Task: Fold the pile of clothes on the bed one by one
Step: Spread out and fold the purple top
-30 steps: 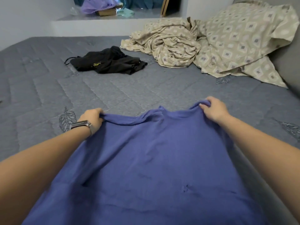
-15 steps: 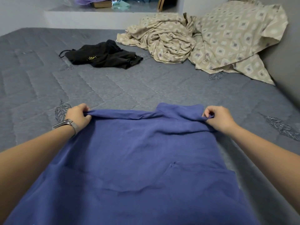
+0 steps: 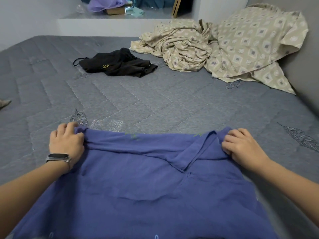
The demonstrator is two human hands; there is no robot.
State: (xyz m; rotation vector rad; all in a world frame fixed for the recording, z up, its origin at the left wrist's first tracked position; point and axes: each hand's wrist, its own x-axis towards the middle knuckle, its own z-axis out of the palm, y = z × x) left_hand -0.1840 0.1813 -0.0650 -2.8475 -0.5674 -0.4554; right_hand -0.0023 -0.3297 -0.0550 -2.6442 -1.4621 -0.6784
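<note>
Blue shirt (image 3: 146, 187) lies flat on the grey quilted mattress (image 3: 155, 104), spread toward the camera from the fingers. Its far edge runs left-right between the two hands; the body's long axis runs from that edge back toward the person.

Left hand (image 3: 66, 144) grips the far-left corner, fingers curled with cloth bunched under them (smartwatch (image 3: 58, 158) on that wrist). Right hand (image 3: 245, 147) pinches the far-right corner the same way, fingers curled over the edge. Both sit at about the same reach, neither clearly nearer.

A flap (image 3: 191, 152), maybe the collar or a sleeve (can't tell which), lies folded over diagonally just inboard of the right fingers. The top band between the hands is rolled, not flat.

Judgement: still the spread-and-square step on this garment, no proper fold made yet. The next move turns on the far edge being held taut across both hands; the fold would likely go along the long axis, toward the person or side-in.

Beyond the fingers, well apart: black shorts (image 3: 117, 63) still unfolded, and past them the beige patterned bedsheet (image 3: 224, 49), crumpled.
</note>
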